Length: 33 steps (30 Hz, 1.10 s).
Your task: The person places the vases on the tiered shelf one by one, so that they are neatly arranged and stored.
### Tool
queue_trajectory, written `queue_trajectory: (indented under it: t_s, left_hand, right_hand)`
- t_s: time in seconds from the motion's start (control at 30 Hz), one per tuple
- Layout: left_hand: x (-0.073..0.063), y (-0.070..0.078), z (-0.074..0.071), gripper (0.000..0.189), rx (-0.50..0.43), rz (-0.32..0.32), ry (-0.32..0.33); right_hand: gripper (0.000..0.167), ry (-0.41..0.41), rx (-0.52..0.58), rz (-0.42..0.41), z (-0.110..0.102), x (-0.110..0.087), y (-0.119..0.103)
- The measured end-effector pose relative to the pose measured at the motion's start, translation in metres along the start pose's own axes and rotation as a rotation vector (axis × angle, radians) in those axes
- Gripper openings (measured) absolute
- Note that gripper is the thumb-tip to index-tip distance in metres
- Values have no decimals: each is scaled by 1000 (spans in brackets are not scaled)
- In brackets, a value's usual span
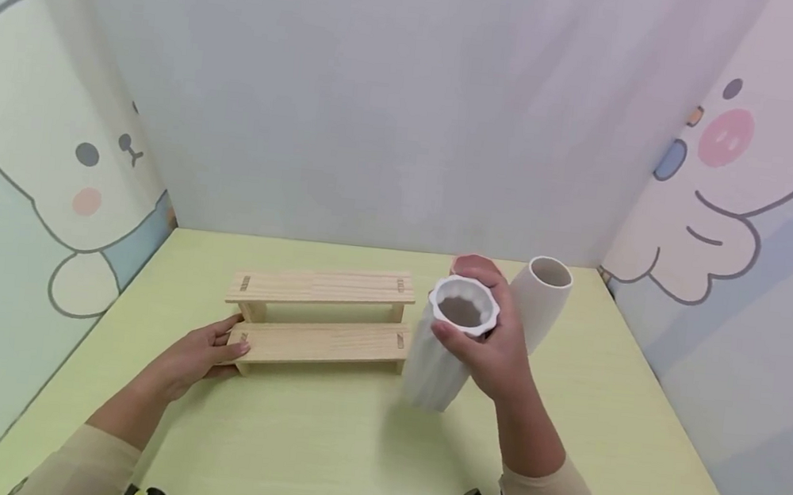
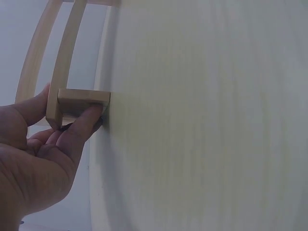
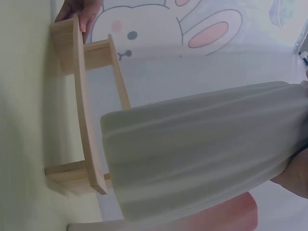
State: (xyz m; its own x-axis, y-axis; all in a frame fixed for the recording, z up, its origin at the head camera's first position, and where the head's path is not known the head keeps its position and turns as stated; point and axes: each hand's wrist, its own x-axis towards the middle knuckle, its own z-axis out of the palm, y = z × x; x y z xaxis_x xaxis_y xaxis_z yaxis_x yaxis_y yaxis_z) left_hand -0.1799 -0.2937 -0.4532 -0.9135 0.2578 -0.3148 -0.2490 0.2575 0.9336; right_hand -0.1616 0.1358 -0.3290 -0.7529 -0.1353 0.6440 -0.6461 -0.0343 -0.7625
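A two-tier wooden stand [image 1: 330,342] rests on the table. My left hand [image 1: 198,357] grips the left end of its lower shelf, thumb on top and fingers beneath, as the left wrist view [image 2: 57,149] also shows. Around the scalloped rim of a white fluted vase [image 1: 436,371] curl the thumb and fingers of my right hand [image 1: 502,345]. This vase tilts slightly beside the stand's right end; in the right wrist view its ribbed body [image 3: 202,144] hides part of the stand. Its base appears raised off the table.
Behind my right hand stand a smooth white vase [image 1: 540,301] and a pink vase [image 1: 470,264], the latter mostly hidden. The pale yellow-green table [image 1: 291,452] meets a plain curtain [image 1: 380,118] at the back and cartoon-printed panels at both sides.
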Motion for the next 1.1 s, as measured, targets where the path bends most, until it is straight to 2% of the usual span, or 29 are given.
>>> queue_trajectory:
  t_s: [0.07,0.27,0.4,0.5,0.7,0.9,1.1]
  left_hand:
    - [0,1,0,88,2,3,3]
    - [1,1,0,87,0,0,6]
    - [1,1,0,86,0,9,4]
    - [1,1,1,86,1,13,4]
    - [0,0,0,87,24,1,9]
    - [0,-1,0,85,30,5,26]
    - [1,-1,1,85,28,9,31]
  right_hand:
    - [62,11,-21,31,7,0,3]
    - [62,11,-75,233,24,4,7]
    - [63,-17,-72,288,35,14,10]
    - [63,-23,-63,295,42,20,13]
    - [62,1,-74,257,56,32,22]
    - [63,-22,-102,288,67,43,28]
    - [65,-52,-51,229,79,50,36]
